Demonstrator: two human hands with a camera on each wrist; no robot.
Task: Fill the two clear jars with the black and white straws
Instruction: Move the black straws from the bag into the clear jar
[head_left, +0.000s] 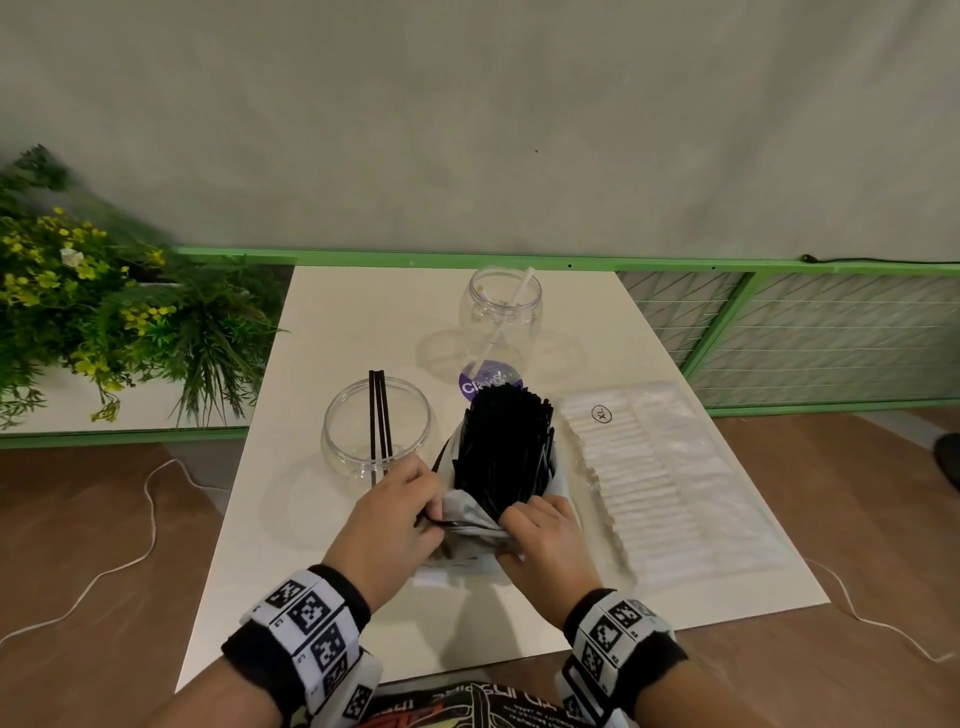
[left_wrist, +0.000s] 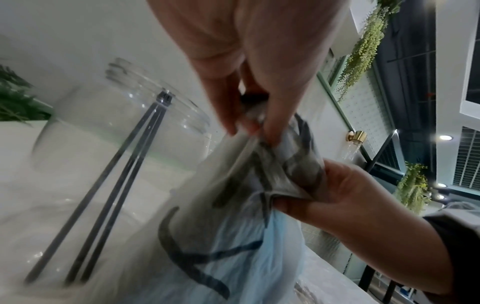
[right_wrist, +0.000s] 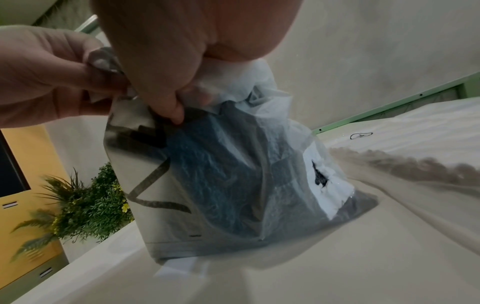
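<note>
Left hand (head_left: 387, 525): fingers curled, white plastic bag (head_left: 467, 519) pinched at its edge.
Right hand (head_left: 545, 535): fingers curled into the same bag.
Black straws (head_left: 501, 447): bundled inside the bag.

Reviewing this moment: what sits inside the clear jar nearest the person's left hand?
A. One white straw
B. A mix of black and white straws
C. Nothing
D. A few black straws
D. In the head view the near jar beside the left hand holds a few black straws leaning against its rim; the single white straw stands in the far jar.
</note>
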